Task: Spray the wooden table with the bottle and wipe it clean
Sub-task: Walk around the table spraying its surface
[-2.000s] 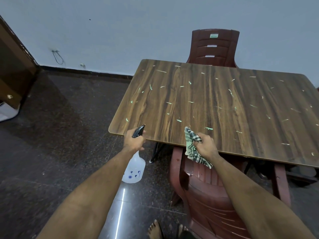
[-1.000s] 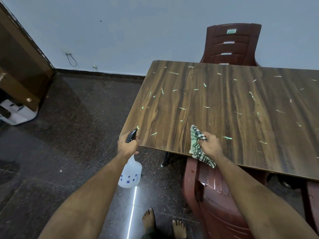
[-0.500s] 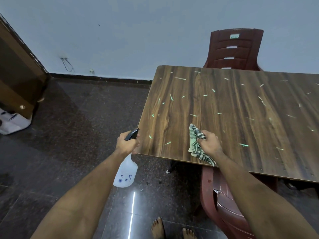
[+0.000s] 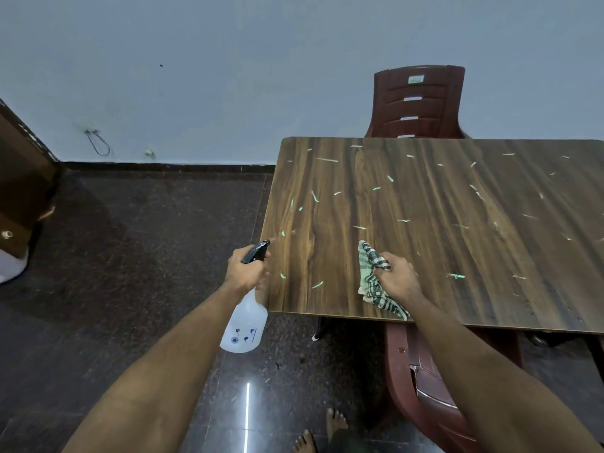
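The wooden table [image 4: 457,204] fills the right half of the view, its dark grained top strewn with several pale green and white scraps. My left hand [image 4: 245,270] grips the black trigger head of a translucent white spray bottle [image 4: 243,326], held just off the table's near left corner with the nozzle pointing over the top. My right hand [image 4: 396,278] is closed on a bunched green-and-white checked cloth [image 4: 371,279] that rests on the table close to its near edge.
A maroon plastic chair [image 4: 416,103] stands behind the table against the grey wall. Another maroon chair [image 4: 421,380] sits under the near edge by my right arm. Dark tiled floor [image 4: 130,256] stretches left to a wooden door [image 4: 19,178]. My bare feet [image 4: 322,431] show below.
My view has shifted left along the table, so its left corner now lies in front of me. Both hands keep their grips, and the cloth has come further onto the tabletop.
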